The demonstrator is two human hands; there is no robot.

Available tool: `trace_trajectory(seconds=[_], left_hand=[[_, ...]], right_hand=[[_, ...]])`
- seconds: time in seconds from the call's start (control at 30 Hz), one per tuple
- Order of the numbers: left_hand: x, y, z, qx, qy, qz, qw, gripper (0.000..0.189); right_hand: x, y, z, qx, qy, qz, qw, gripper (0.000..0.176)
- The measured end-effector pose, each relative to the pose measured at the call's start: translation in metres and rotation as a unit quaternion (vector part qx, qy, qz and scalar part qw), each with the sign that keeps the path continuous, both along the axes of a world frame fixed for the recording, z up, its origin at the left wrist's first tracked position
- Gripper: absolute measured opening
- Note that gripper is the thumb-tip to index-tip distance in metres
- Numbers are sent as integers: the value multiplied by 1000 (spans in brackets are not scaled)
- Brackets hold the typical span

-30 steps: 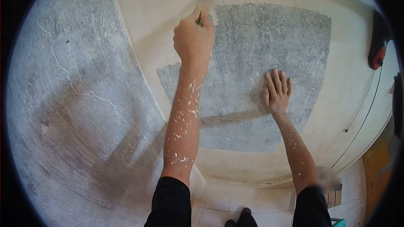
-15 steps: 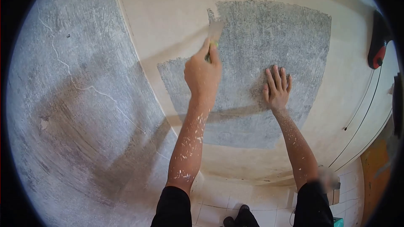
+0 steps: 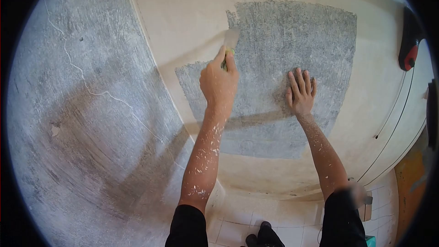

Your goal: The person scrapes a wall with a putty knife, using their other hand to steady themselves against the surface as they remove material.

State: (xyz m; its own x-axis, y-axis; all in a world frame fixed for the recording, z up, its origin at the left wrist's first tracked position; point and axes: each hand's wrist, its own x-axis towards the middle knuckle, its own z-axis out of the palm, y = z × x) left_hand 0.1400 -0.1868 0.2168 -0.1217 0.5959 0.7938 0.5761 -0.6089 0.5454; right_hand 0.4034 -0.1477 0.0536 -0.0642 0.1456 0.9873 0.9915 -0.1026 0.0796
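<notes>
My left hand (image 3: 219, 82) grips a scraper (image 3: 230, 41) by its green handle, the flat blade pressed on the cream painted wall (image 3: 183, 23) at the left edge of a bare grey scraped patch (image 3: 292, 36). My right hand (image 3: 300, 92) lies flat, fingers spread, on the grey patch further right. Both forearms are speckled with pale paint flakes.
A second wall (image 3: 82, 110), scraped grey with a thin white crack, meets the cream one at a corner on the left. A red and black tool (image 3: 408, 41) hangs at the right with black cables (image 3: 393, 114) below it. Tiled floor (image 3: 238, 224) and my dark shoes (image 3: 258, 238) show below.
My left hand came down from the top of the patch with the scraper, leaving a newly bared grey strip at the patch's upper left. The right hand stayed flat on the wall.
</notes>
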Motion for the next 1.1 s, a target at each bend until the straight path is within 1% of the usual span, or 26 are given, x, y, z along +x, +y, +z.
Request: trace_trajectory(seconds=[0.07, 0.1, 0.17, 0.23, 0.27, 0.37, 0.47, 0.57, 0.67, 0.77, 0.87, 0.97, 1.03, 1.1], left_hand=[[8, -2, -9, -15, -13, -19, 1000, 36], [14, 3, -6, 25, -6, -3, 1000, 36], [25, 17, 6, 103, 10, 32, 994, 35], [28, 15, 32, 96, 12, 47, 994, 34], [27, 10, 38, 86, 12, 56, 995, 34], [18, -3, 36, -16, 7, 25, 1000, 35], [21, 12, -1, 81, 9, 21, 996, 36], [33, 21, 21, 54, -28, 6, 998, 36], [35, 21, 68, 45, 13, 65, 997, 33], [23, 0, 81, 15, 46, 48, 998, 34], [17, -3, 44, 10, 35, 48, 998, 34], [17, 16, 11, 68, 14, 31, 997, 35], [24, 14, 31, 42, -1, 32, 999, 34], [22, 14, 39, 30, -12, 26, 999, 34]], right_hand=[[2, 0, -1, -7, 0, -6, 1000, 50], [3, -1, -1, -4, -1, -3, 1000, 50], [3, 1, -1, 2, -1, 5, 1000, 50], [3, 4, 0, 10, -2, 1, 1000, 50], [4, 2, -2, 8, -5, 1, 1000, 50], [3, -1, -1, -12, 3, -3, 1000, 51], [4, 0, -2, -2, -3, 0, 1000, 51], [3, -1, -2, -9, 1, 3, 1000, 52], [3, -2, -1, -15, 1, -2, 1000, 51], [5, -2, -2, -9, -1, 8, 1000, 51], [6, -1, -3, -12, -2, 1, 1000, 50], [4, -2, -2, -15, 2, 4, 1000, 50], [2, -2, -1, -14, 5, 0, 1000, 50], [3, -3, 0, -16, -1, -3, 1000, 50]])
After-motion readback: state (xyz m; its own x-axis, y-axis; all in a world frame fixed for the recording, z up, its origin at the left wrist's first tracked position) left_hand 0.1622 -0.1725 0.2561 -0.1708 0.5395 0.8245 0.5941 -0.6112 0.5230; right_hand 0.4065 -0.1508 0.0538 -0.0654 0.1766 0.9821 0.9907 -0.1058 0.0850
